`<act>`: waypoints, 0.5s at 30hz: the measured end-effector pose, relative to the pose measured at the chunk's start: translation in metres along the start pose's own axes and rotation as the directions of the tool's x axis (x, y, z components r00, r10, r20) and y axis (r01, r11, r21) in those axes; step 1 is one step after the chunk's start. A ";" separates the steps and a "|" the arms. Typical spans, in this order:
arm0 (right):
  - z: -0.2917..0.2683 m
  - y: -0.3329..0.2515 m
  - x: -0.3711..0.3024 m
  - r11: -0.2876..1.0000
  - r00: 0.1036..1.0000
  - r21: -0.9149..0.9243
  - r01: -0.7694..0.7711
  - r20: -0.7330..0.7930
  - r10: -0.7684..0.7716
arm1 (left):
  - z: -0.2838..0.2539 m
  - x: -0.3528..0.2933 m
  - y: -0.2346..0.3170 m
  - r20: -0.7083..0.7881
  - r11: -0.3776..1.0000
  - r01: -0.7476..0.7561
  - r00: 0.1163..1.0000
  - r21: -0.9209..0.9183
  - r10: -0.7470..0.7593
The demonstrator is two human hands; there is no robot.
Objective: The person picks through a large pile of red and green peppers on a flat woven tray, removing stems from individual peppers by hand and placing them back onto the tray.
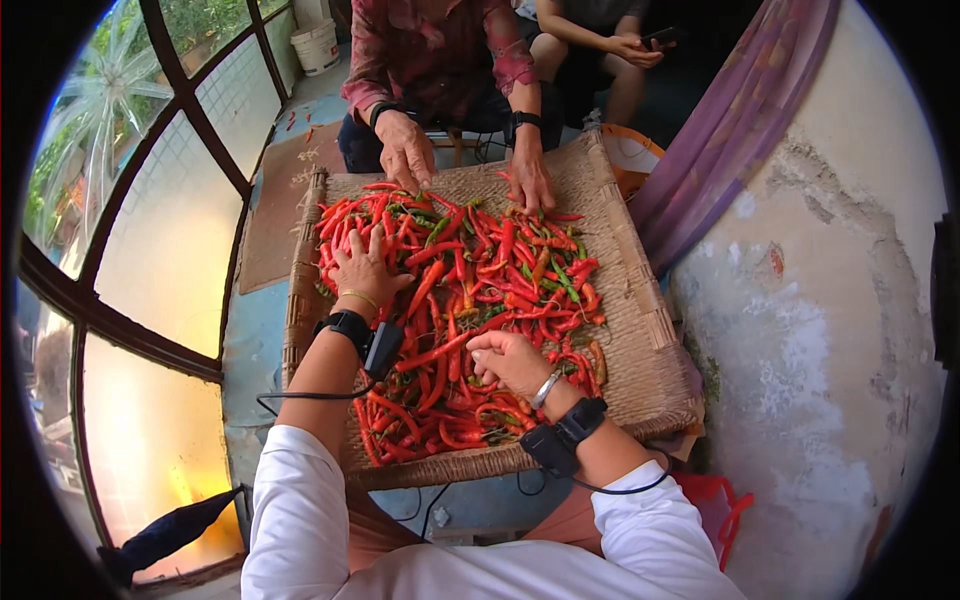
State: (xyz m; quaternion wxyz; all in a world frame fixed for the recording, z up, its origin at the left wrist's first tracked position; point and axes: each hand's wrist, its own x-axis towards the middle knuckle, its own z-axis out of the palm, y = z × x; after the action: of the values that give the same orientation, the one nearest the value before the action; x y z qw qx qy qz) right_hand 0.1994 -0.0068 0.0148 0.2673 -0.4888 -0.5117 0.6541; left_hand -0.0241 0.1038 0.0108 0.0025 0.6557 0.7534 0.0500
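Note:
Red chili peppers, with some green ones among them, cover much of a large woven tray. My left hand lies palm down on the peppers at the left, fingers spread and holding nothing. Nearer to me and to the right, my right hand is closed, thumb and fingertips together just above the pile. One long red pepper reaches up to those fingertips; whether they grip it, I cannot tell. Across the tray, another person's hands touch the far edge of the pile.
A seated person faces me across the tray; another behind holds a phone. Metal-framed windows stand at left, a peeling wall and purple curtain at right. A red plastic bag sits below the tray's near right corner.

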 end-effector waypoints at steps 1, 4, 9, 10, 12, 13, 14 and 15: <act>0.000 -0.001 -0.001 1.000 1.000 0.003 0.007 0.008 -0.007 | 0.002 0.005 0.004 0.020 1.000 0.022 1.000 -0.018 -0.022; 0.000 0.000 -0.002 1.000 1.000 0.013 -0.008 0.016 0.008 | -0.001 0.015 0.006 0.066 0.997 0.064 0.996 -0.032 -0.062; 0.001 0.003 0.000 0.998 0.999 0.064 -0.012 0.032 0.010 | 0.016 0.034 -0.005 0.003 0.993 0.098 0.995 -0.066 -0.098; 0.003 0.002 0.000 0.996 1.000 0.086 0.015 0.013 -0.016 | 0.021 0.038 -0.008 -0.018 0.995 0.071 0.997 -0.064 -0.073; 0.005 0.000 0.000 0.997 1.000 0.076 0.001 0.022 -0.003 | 0.030 0.043 -0.014 -0.038 0.999 0.023 0.999 -0.044 -0.025; 0.005 0.000 -0.001 0.998 1.000 0.068 -0.006 0.019 0.005 | 0.030 0.043 -0.013 -0.024 0.999 0.021 0.999 -0.044 -0.022; 0.005 0.000 -0.001 0.998 1.000 0.064 -0.008 0.015 0.008 | 0.030 0.043 -0.012 -0.009 0.999 0.019 1.000 -0.043 -0.020; 0.005 -0.001 -0.001 0.998 1.000 0.061 -0.011 0.012 0.010 | 0.029 0.042 -0.010 0.005 0.999 0.018 1.000 -0.042 -0.018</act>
State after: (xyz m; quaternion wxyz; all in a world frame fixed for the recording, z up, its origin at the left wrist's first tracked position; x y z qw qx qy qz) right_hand 0.1948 -0.0094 0.0157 0.2757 -0.4790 -0.4905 0.6738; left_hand -0.0378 0.1464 -0.0162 0.0185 0.6486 0.7582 0.0642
